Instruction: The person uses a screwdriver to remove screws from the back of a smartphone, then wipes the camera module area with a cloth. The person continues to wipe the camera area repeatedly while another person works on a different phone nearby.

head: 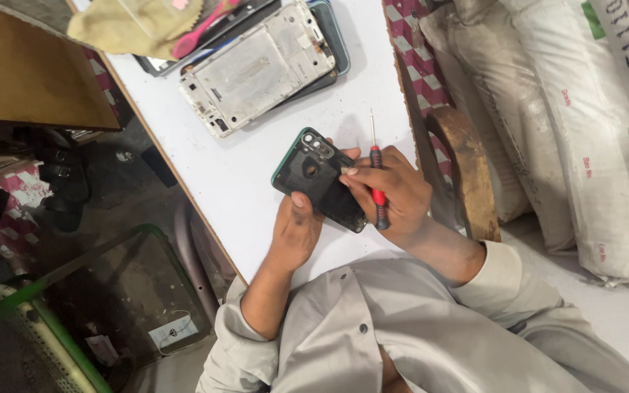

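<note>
Left hand (296, 233) grips the phone back cover (319, 180) from below, thumb pressed on its inner face, fingers wrapped behind. Cover is dark, green-edged, with camera cutout up top; held tilted just above the white table (242, 175), near its front edge.

Right hand (394, 193) closed around a red-handled screwdriver (377, 191), shaft pointing up and away, tip free in the air. Same hand's fingertips (349, 172) touch the cover's right edge by the camera cutout. So both hands are on the cover, right one also carrying the tool.

Further up the table: bare silver phone mid-frame (256, 69) lying flat, on top of a dark phone part (336, 36). Well apart from the hands. Beyond it a yellow cloth (121, 29) and a pink plastic tool (198, 33) at the far edge.

Right of table: wooden chair back (467, 171), then stacked white sacks (569, 124). Left and below: a green-framed glass case (118, 291) on the floor.

Person wears a light grey shirt, sleeves rolled.
</note>
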